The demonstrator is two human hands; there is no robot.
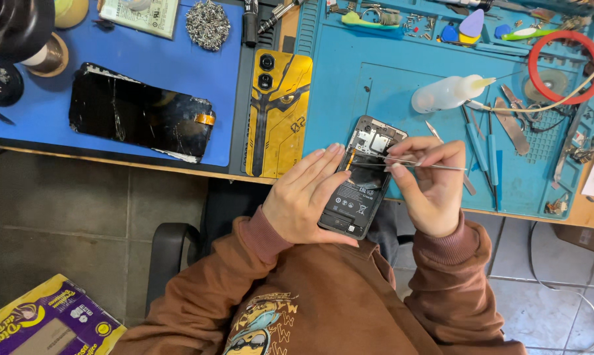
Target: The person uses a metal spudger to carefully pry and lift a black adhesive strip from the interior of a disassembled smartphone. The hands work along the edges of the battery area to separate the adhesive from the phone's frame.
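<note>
Head view: nearest us we see our brown sleeves, and between them the opened phone [361, 177], held at the near edge of the bench so that its lower end hangs past the edge over our lap. Our left hand [308, 197] cups the phone's left side, fingers laid flat and close together along its rim, thumb under the bottom corner. Our right hand [429, 187] is pinched on the tweezers [428, 164], which lie nearly level with their tips over the phone's upper half, just below the circuit board; the black battery fills the lower half.

At the lower left a purple and yellow box [44, 322] sits below us, well apart from the bench, beside a dark chair arm.

On the bench, just left of our left hand, a yellow back cover [280, 112] lies with its lower end at the near edge. Further left, a cracked black screen [139, 112] rests on the blue mat [178, 59], close to the mat's front border. To the right, the teal work mat [349, 79] has bare room above the phone; a squeeze bottle [448, 92] of clear liquid lies on its side there, near several hand tools.

Farthest off, the teal mat's top tray compartments hold screws, picks and small parts, and a red ring [565, 66] lies at the right.
</note>
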